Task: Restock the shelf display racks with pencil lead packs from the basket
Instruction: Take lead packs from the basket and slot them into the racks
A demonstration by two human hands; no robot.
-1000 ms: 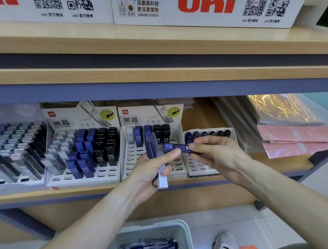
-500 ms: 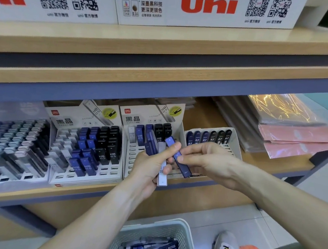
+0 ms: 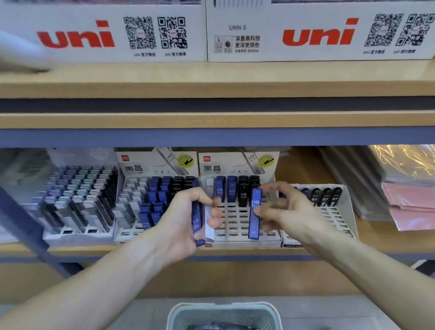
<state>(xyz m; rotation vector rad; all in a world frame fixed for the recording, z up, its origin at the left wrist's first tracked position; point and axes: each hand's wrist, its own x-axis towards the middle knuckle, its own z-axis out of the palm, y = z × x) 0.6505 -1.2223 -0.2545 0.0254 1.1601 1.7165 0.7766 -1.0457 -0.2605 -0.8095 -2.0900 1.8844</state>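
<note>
Directly behind the right hand [image 3: 283, 212]: middle display rack [image 3: 235, 219], white, slotted, mostly vacant; blue and black packs fill only its back row.

Item 1. Blue lead pack [image 3: 255, 214], slim, marked HB, pinched by the right hand's thumb and fingers. Long axis upright, lower end just above the rack's front slots, slightly left of the palm. Judged the next pack to seat; the right hand is the nearer, and the move calls for a straight push down into an open slot.

Item 2. Reserve packs [image 3: 197, 221], blue and white, gripped in the left hand [image 3: 185, 220], beside the rack's left edge, axes near upright.

Item 3. Basket [image 3: 224, 315], pale lattice, below both hands, holding loose blue packs.
</note>
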